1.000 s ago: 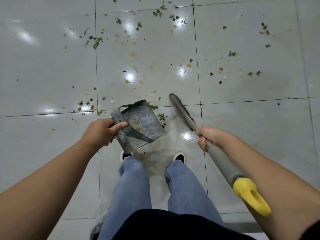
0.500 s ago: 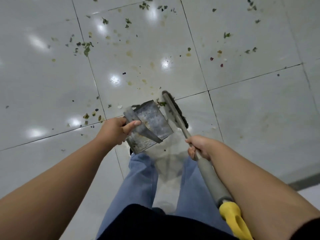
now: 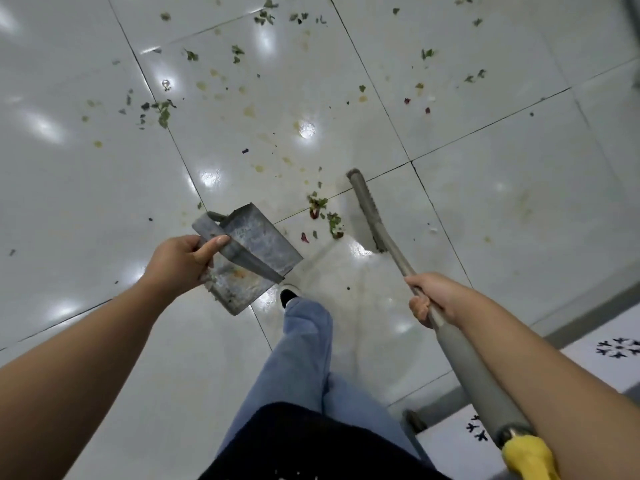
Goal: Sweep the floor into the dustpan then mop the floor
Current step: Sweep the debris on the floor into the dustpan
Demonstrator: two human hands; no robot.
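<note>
Dustpan: grey metal dustpan (image 3: 250,252), stained inside, sat just left of frame centre, held above the floor and tilted, its open edge toward 4 o'clock.
Left hand: left hand (image 3: 181,259) gripped the dustpan's flat strap handle from 9 o'clock; thumb laid along the top of the strap, fingers (image 3: 204,260) curled beneath it.
Broom: grey broom (image 3: 377,225) lay at 3 o'clock of the dustpan, apart from it; long narrow head on the floor, pointing toward 11 o'clock; shaft ran to the lower right and ended in a yellow grip (image 3: 528,457).
Right hand: right hand (image 3: 433,299) held the shaft about midway, fingers wrapped round it.
Debris: small pile of green and red leaf scraps (image 3: 325,216) lay between the dustpan and the broom head; more scraps (image 3: 159,110) were scattered toward 12 and 10 o'clock.
Floor: glossy pale tiled floor (image 3: 485,209) with dark joints and yellowish smears.
Person: blue jeans (image 3: 304,344) and one dark shoe (image 3: 287,294) at 6 o'clock of the dustpan.
</note>
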